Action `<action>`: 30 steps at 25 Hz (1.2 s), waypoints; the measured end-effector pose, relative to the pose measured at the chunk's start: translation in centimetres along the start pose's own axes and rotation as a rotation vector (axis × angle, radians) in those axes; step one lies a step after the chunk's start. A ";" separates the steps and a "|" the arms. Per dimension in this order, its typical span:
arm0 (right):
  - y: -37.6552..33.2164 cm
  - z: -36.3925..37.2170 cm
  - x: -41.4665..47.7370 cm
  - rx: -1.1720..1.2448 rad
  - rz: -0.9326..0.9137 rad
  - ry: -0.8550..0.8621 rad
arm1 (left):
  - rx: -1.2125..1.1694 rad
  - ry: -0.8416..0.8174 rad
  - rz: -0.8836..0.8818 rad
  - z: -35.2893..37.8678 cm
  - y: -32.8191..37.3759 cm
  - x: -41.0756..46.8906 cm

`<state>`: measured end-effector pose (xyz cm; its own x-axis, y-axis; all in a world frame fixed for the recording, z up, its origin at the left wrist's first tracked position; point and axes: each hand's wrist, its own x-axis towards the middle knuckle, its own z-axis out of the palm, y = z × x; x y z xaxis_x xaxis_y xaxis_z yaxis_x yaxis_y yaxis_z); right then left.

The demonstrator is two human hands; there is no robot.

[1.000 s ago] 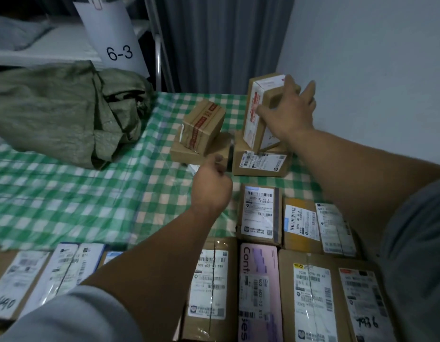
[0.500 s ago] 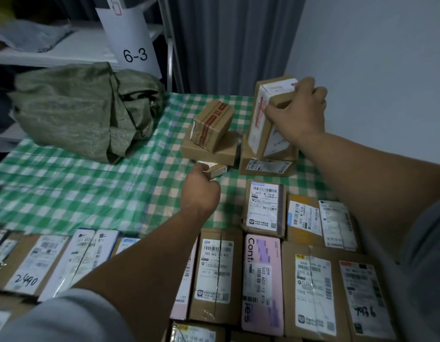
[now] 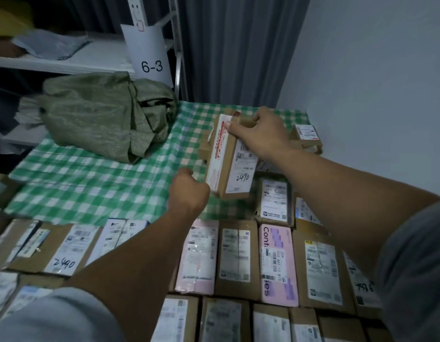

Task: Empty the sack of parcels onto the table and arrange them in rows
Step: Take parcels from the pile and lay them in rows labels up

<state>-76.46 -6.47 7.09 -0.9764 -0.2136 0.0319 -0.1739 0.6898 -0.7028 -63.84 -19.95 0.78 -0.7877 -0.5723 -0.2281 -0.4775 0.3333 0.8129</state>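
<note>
Currently: table (image 3: pixel 78 183) under a green-checked cloth. Parcels (image 3: pixel 237 255) lie flat in rows across its near side, labels up, edges touching; a pink parcel (image 3: pixel 278 262) sits among the brown ones. Sack (image 3: pixel 108 114), green woven, lies slumped and crumpled at the table's far left, well apart from the rows. Carton (image 3: pixel 230 169), brown with red-printed tape and a label marked "2490", is held tilted in the air above the far end of the rows. Right hand (image 3: pixel 263 137) grips its upper end, thumb on the taped face, fingers wrapped over the far side. Left hand (image 3: pixel 189 191) is just beside the carton's lower corner, fingers curled under; whether they hold anything cannot be told.
</note>
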 end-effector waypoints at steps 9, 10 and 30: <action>-12.0 5.5 -6.4 -0.016 0.143 -0.036 | -0.382 -0.316 0.038 -11.8 -4.3 -3.1; -13.2 5.9 -7.1 0.001 0.157 -0.047 | -0.390 -0.307 0.048 -13.1 -4.8 -3.4; -24.7 21.9 -13.8 0.090 0.267 -0.625 | -0.329 -0.054 -0.232 -27.0 -13.7 0.5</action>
<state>-55.88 -35.68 8.45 -0.7222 -0.4219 -0.5481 0.1003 0.7202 -0.6864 -47.18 -45.00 4.04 -0.6971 -0.5607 -0.4469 -0.5020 -0.0633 0.8625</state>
